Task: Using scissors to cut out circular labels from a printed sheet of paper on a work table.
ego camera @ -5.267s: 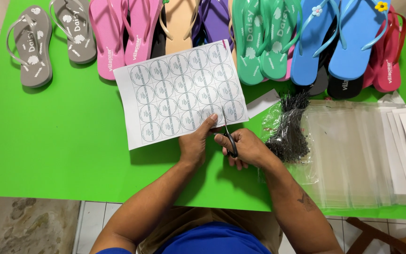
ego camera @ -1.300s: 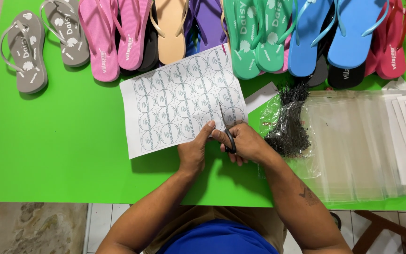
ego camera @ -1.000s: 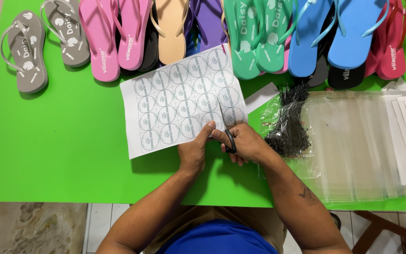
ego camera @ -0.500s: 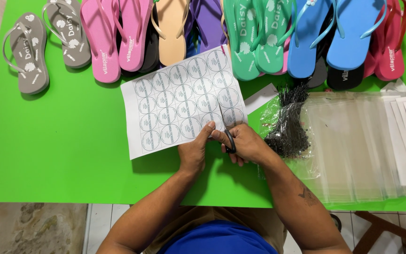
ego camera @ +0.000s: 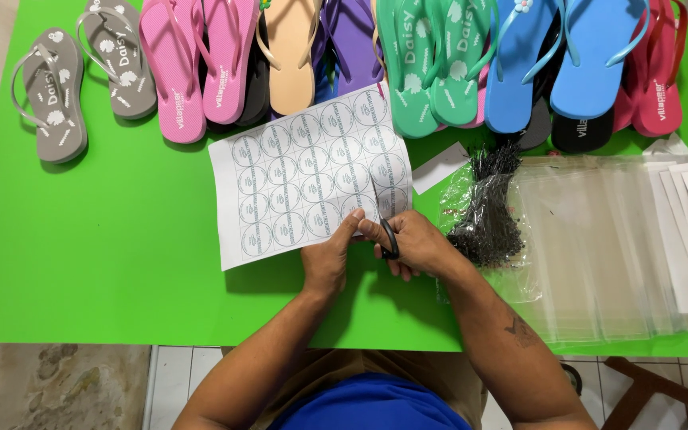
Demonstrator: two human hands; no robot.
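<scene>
Here the white sheet of round labels [ego camera: 308, 175] lay tilted on the green table [ego camera: 105, 239], below a row of coloured flip-flops [ego camera: 296, 56]. The left hand [ego camera: 330, 259] pinched the sheet's lower edge, and the right hand [ego camera: 416, 243] was closed around black-handled scissors [ego camera: 389, 237] at that same edge. Clear plastic bags [ego camera: 599, 247] and a bundle of black ties [ego camera: 491, 211] lay just to the right.

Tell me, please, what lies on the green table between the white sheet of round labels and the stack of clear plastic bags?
In the head view, a small white paper slip and a bundle of black ties lie between the label sheet and the clear bags.
</scene>
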